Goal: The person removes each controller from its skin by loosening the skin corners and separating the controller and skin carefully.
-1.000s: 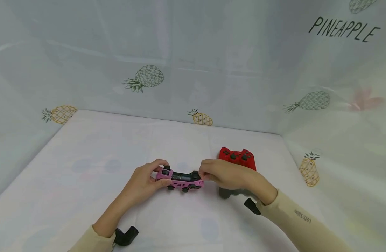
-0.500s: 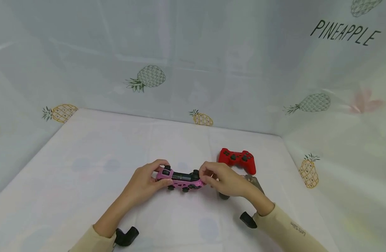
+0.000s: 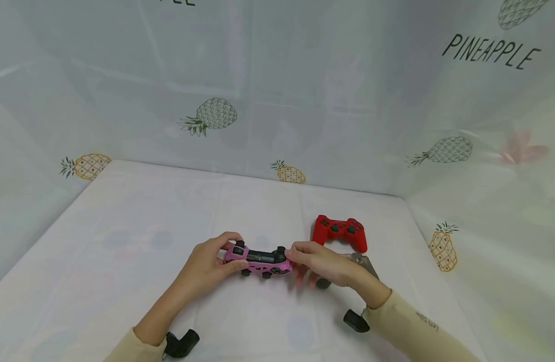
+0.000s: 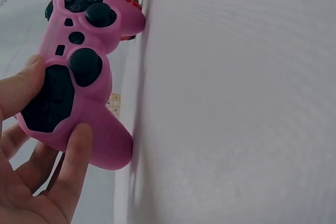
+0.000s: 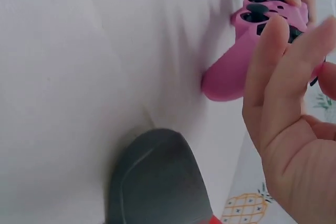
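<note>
Pale tabletop (image 3: 146, 211) lies beneath three controllers (image 3: 261, 256) and two hands (image 3: 204, 266).

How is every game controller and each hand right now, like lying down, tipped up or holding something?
Pink game controller with black thumbsticks: held tipped up, shoulder buttons on top.
Red two-handled game controller: lying flat, buttons up.
Dark gray game controller: lying partly hidden; can't tell which way up.
Bare left hand: gripping the pink one's end.
Bare right hand: fingers at its other end; grip unclear.
</note>
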`<action>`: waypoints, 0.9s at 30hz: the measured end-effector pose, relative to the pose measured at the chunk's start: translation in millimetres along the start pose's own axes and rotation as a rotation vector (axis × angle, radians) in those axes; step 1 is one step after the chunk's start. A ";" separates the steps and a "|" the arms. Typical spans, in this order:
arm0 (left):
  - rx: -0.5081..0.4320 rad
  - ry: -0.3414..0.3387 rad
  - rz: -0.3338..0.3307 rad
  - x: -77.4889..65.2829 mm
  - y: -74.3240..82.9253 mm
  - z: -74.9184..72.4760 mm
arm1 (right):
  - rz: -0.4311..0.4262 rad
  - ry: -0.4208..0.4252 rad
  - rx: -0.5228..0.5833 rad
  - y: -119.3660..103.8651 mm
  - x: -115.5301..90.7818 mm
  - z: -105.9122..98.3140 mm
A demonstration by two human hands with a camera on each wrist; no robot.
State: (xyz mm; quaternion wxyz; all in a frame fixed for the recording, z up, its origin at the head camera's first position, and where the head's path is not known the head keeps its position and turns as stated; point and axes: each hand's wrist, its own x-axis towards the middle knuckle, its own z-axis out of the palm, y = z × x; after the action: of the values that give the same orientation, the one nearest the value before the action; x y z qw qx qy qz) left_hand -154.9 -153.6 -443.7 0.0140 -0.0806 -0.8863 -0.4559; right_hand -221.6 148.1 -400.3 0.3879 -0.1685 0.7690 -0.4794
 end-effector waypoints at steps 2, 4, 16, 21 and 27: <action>0.001 0.004 0.005 0.1 0.0 0.3 | 0.004 -0.016 0.043 1.7 1.7 -1.3; 0.001 0.007 0.005 0.3 0.0 0.5 | 0.005 -0.025 0.079 3.4 2.8 -2.9; 0.012 0.014 0.011 -3.0 0.7 1.7 | -0.023 0.010 0.147 4.7 6.3 4.2; 0.020 0.018 0.022 -4.0 1.5 2.7 | -0.048 0.080 0.115 5.7 9.2 10.5; 0.032 0.032 0.039 -3.1 2.3 2.8 | -0.077 0.125 0.012 3.5 4.4 11.8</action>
State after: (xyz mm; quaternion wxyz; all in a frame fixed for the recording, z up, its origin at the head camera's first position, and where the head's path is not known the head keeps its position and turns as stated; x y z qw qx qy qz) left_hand -151.4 -150.4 -443.8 0.0384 -0.0904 -0.8913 -0.4426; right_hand -215.1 139.8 -408.0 0.3216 -0.1654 0.7816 -0.5083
